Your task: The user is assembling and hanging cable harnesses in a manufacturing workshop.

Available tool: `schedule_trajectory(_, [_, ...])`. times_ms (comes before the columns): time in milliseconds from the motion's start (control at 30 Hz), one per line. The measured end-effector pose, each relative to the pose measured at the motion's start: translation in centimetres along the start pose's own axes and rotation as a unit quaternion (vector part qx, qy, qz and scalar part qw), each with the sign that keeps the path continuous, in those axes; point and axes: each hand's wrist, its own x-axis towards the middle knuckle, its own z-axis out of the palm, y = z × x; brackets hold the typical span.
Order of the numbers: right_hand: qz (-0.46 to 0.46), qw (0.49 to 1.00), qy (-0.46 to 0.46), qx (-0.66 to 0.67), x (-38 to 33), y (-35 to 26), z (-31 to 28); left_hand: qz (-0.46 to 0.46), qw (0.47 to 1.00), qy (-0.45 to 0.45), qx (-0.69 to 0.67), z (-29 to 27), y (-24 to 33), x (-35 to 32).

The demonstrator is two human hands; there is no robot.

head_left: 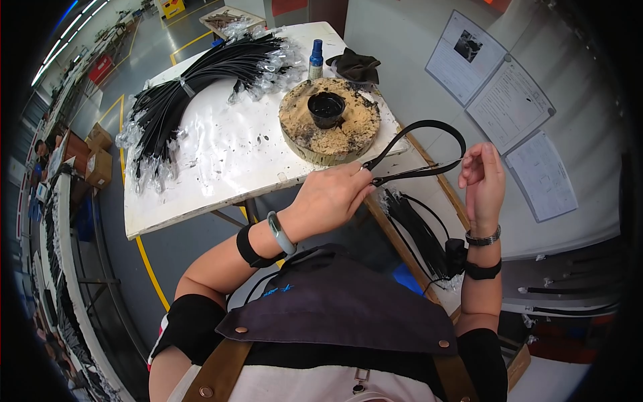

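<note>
My left hand (333,199) is closed around the end of a narrow black strap (432,124), just off the table's near right corner. The strap curves out to the right in a loop, and metal-looking fittings show beside my fingers. To the right of the loop is my right hand (483,175), raised with its fingers pinched on a thin pointed tool. That tool reaches left across the loop; its exact kind is too fine to tell. Beyond my left hand, a small black cup (326,121) of dark liquid sits on a round, crumbly tan block (297,130).
On the white table (214,144) lies a large bundle of black straps (164,110) with clear plastic-wrapped ends. A blue bottle (315,61) and a dark cloth (355,65) stand behind the block. More black straps (415,231) lie below my right hand. Papers (512,100) hang on the right wall.
</note>
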Motion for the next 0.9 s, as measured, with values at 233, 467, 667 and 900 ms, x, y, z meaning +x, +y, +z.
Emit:
schedule_trajectory(233, [-0.004,1.0,-0.014,-0.018,0.0,0.3,0.3,-0.003,1.0,0.005,0.001,-0.1,-0.2,-0.1])
schedule_trajectory(467, [-0.005,0.999,-0.017,0.029,0.8,-0.1,1.0,-0.014,1.0,0.015,-0.016,0.2,-0.9,-0.7])
schedule_trajectory(667, [-0.014,0.994,-0.093,-0.048,5.8,0.3,5.2,-0.176,0.912,-0.09,-0.359,2.2,-2.1,-4.4])
schedule_trajectory(900, [-0.036,0.972,-0.195,-0.123,11.8,6.4,10.4,-0.455,0.519,-0.142,-0.71,0.8,-2.2,-7.7])
